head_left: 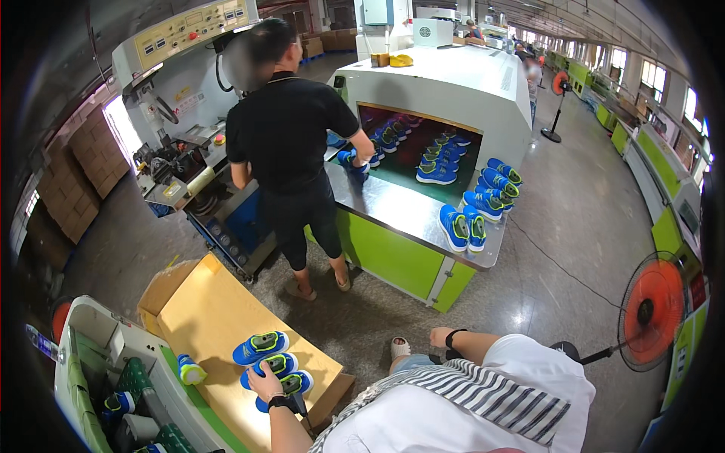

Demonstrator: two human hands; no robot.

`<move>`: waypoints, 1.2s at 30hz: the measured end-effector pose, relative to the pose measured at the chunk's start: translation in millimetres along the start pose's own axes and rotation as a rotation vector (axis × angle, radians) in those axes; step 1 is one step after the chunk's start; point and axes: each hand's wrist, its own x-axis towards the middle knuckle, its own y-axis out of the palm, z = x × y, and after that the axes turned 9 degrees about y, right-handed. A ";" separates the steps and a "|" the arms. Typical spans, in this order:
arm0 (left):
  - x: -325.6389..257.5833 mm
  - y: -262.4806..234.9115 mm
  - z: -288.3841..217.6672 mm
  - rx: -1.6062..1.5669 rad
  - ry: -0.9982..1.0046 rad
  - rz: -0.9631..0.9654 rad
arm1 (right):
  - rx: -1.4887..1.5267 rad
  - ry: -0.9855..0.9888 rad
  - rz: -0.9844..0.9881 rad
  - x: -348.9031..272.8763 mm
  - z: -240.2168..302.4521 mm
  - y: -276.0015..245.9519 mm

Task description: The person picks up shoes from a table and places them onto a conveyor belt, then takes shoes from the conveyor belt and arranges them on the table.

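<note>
The middle blue shoe (282,366) lay against the fingers of the left hand (265,385), pinched or not, I couldn't tell. The right hand's (439,337) fingers were unclear.

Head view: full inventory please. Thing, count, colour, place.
Board shoes: three, blue and lime, on tan board
Lone shoe: one, blue and lime, board's left side
Corner shoes: about six, blue and lime, metal table's right end
Tunnel shoes: too crowded to count, blue and lime, inside tunnel machine
Metal table: one, silver top, green front, centre
Tunnel machine: one, white, behind table
Panel machine: one, white and cream, upper left
Fans: at least two, red-orange, right
Cartons: stacked, brown, far left
Co-worker: one, black clothing, at table
Left hand: one, black wristband, on middle board shoe
Right hand: one, black wristband, lower centre
</note>
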 end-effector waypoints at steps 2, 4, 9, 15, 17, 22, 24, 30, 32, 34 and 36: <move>-1.6 -0.8 -1.3 -0.008 -0.019 -0.004 | -0.032 -0.008 0.037 -1.8 0.5 -1.3; 1.1 3.2 1.6 0.006 0.010 -0.007 | -0.039 -0.008 0.037 -2.5 -1.3 0.1; -2.5 3.7 -1.2 -0.008 -0.019 -0.027 | -0.069 0.010 0.064 -2.3 -10.2 6.0; -1.4 3.9 5.3 0.002 -0.003 -0.023 | 0.003 0.007 -0.012 -27.5 -4.2 -5.3; -2.3 2.1 0.9 0.013 -0.010 -0.014 | 0.006 0.009 -0.035 -25.7 -9.6 -0.9; -1.2 3.0 1.8 0.004 -0.010 -0.017 | -0.021 0.051 0.051 -12.7 -17.3 8.6; -0.9 3.5 3.3 0.004 -0.008 -0.018 | -0.003 0.048 0.035 -10.3 -18.8 10.1; -0.7 5.5 5.1 0.006 -0.006 -0.023 | -0.140 -0.080 0.044 -6.7 -21.4 12.9; 0.1 6.7 7.1 0.009 0.001 -0.037 | -0.115 -0.046 0.059 -6.9 -18.5 11.1; -0.3 6.0 6.2 0.011 0.002 -0.032 | -0.089 -0.011 0.074 -7.0 -15.8 9.6; 0.0 6.0 6.0 0.012 0.005 -0.027 | -0.074 0.008 0.081 -7.8 -13.9 9.2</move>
